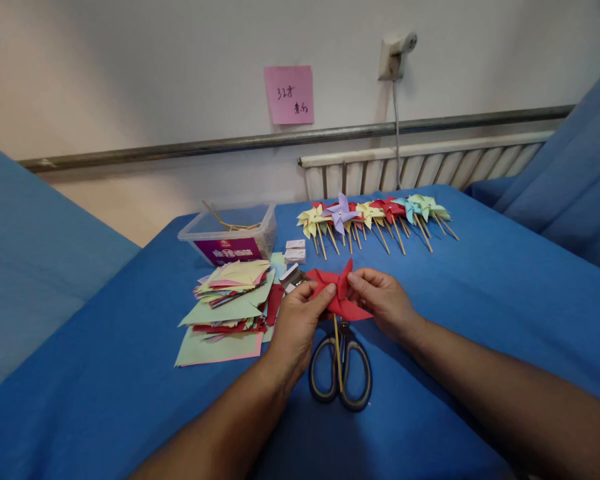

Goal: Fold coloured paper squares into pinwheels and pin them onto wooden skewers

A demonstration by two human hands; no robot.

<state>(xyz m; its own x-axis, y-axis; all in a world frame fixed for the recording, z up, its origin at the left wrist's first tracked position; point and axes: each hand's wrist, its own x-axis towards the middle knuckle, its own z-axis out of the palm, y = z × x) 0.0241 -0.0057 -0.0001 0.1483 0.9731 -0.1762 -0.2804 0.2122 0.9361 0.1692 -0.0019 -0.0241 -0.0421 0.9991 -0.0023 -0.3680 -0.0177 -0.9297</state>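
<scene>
A red paper pinwheel [349,309] is held up in front of me, its wooden stick [338,363] hanging down over the scissors. My left hand [300,317] grips it from the left, the thumb pressed on the paper close to the centre. From the right, my right hand [380,297] pinches one upright blade between thumb and finger. Below lie scissors [367,377] with dark handles, their blades hidden behind the pinwheel and hands. Just behind my left hand is a small open box [291,277], partly covered.
Stacked coloured paper sheets [220,347] lie at left. Behind them stands a clear plastic tub [267,230] with sticks. Two small white boxes [295,255] sit beside it. Finished pinwheels [341,213] line the back of the blue-covered table [130,387], below a radiator [430,160].
</scene>
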